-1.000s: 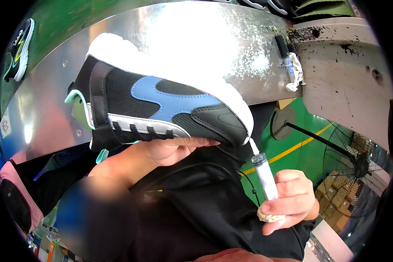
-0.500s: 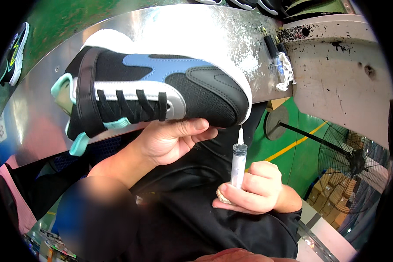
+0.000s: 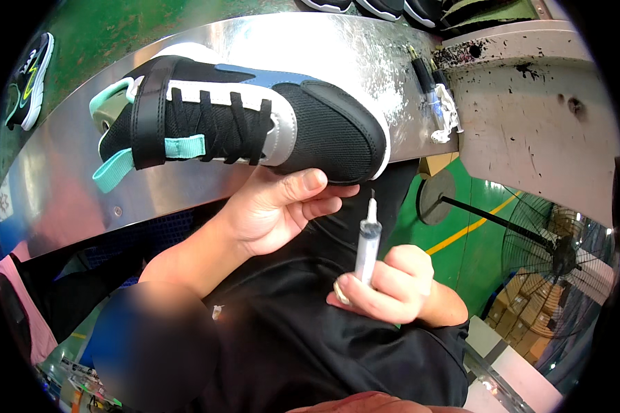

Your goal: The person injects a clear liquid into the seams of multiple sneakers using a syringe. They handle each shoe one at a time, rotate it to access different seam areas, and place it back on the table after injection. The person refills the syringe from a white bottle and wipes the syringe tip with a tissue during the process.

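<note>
A black sneaker [image 3: 327,127] with a white sole, blue and grey panels and mint pull tabs lies tilted on its side above the metal bench top. My left hand [image 3: 282,206] grips it from below near the toe, thumb on the near side, the other fingers partly hidden under it. In my right hand [image 3: 389,286] is a clear syringe [image 3: 368,251] with pale contents, its fingers wrapped round the barrel's lower end. The syringe points upward, and its thin dark tip stands just below the shoe's toe, a small gap apart.
The shiny metal bench [image 3: 69,199] curves around the shoe. Pens and a crumpled white tissue [image 3: 448,110] lie at its right end, beside a paint-specked pale panel [image 3: 530,124]. Another sneaker [image 3: 31,82] sits on the green surface at far left. A black fan [image 3: 561,255] stands at right.
The sneaker has rolled so more of its laced top shows, and its heel end has shifted right. The syringe has drawn slightly left, its tip now apart from the sole edge.
</note>
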`<state>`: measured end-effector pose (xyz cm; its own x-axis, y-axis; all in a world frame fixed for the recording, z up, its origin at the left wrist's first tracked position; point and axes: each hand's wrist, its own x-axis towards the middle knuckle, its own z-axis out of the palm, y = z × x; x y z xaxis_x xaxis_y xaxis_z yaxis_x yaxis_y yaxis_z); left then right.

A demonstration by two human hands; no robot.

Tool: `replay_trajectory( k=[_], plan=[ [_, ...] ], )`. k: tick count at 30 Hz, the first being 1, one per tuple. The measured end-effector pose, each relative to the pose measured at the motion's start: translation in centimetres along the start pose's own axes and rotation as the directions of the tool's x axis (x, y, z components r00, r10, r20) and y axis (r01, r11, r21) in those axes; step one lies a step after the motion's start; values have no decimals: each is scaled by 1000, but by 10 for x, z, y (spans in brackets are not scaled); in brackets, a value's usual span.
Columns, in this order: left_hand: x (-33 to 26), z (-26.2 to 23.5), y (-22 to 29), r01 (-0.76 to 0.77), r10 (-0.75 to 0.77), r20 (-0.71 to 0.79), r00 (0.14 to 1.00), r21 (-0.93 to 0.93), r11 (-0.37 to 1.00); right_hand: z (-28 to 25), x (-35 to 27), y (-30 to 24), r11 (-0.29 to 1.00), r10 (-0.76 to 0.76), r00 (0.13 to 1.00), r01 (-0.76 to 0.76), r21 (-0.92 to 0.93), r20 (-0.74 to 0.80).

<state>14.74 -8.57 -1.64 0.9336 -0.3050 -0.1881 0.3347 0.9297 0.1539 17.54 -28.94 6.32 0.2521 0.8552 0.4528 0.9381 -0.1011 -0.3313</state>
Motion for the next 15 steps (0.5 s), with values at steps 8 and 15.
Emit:
replay_trajectory(
  k=[8, 15],
  plan=[
    [-133, -34, 20, -30, 81, -341, 937, 155, 988, 14, 0, 45, 983, 185, 980, -183, 34, -70],
    [-176, -11, 61, -210, 484, -410, 773, 554, 805, 64, 11, 100, 963, 265, 945, -251, 97, -190]
  ],
)
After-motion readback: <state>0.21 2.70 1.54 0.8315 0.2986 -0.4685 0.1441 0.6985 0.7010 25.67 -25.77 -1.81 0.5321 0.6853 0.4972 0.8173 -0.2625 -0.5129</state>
